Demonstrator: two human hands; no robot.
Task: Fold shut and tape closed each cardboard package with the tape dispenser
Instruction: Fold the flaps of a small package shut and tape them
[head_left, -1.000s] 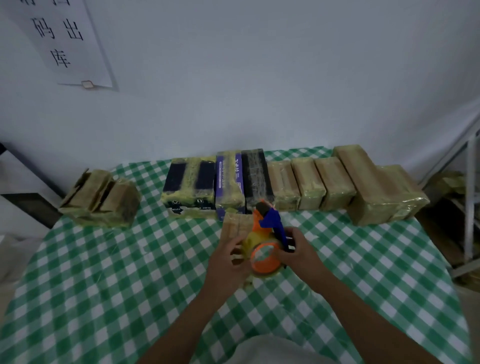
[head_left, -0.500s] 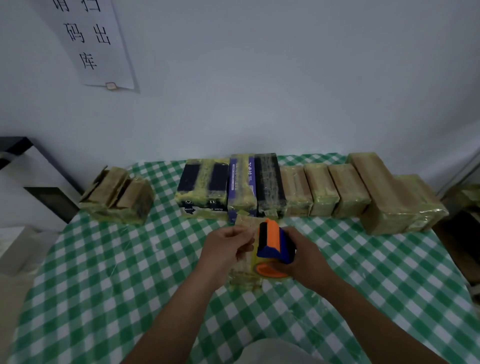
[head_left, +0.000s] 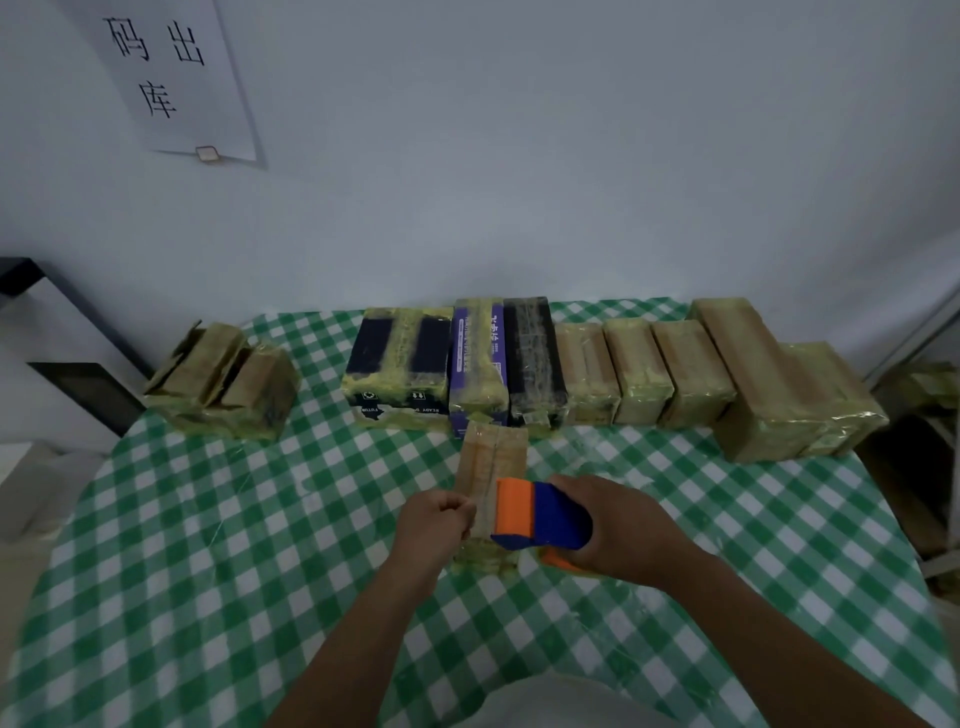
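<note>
The tape dispenser (head_left: 540, 514) and left hand (head_left: 436, 519) cover the near end of the cardboard package (head_left: 491, 457) — the right hand (head_left: 618, 525) hides the dispenser's underside; the paper sign (head_left: 176, 83) is cut off at the top edge.

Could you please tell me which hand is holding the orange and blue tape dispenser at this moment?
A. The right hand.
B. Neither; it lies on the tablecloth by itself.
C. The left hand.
A: the right hand grips the tape dispenser over the near end of the box, while the left hand is curled against that box's left side.
</note>
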